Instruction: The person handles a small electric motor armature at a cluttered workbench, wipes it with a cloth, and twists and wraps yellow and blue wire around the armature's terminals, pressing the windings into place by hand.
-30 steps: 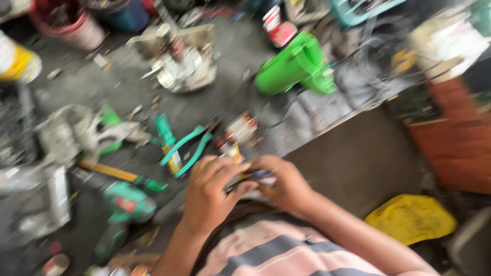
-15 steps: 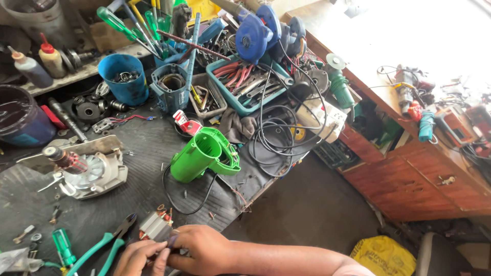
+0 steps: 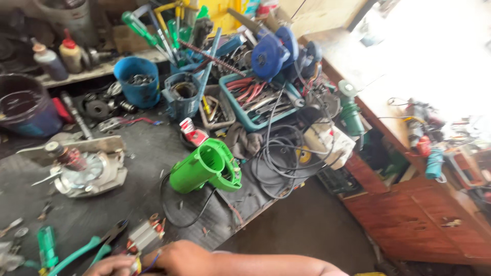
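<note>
Low at frame bottom, our left hand (image 3: 110,266) and right hand (image 3: 179,258) pinch thin wires (image 3: 148,265); stator (image 3: 144,236) lies angled up-right, near bench edge (image 3: 255,209).

Left hand (image 3: 110,266) and right hand (image 3: 181,258) close together at bottom edge, fingers curled, right forearm bare

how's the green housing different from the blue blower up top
The green housing lies on its side on the bare dark mat near the bench edge; the blue blower sits further back, over a tray of tools. The housing looks like an open, hollow shell, while the blower looks whole, with a round closed face. A black cable loops by the housing; grey cords hang below the blower. Both are plastic power-tool bodies.
</note>
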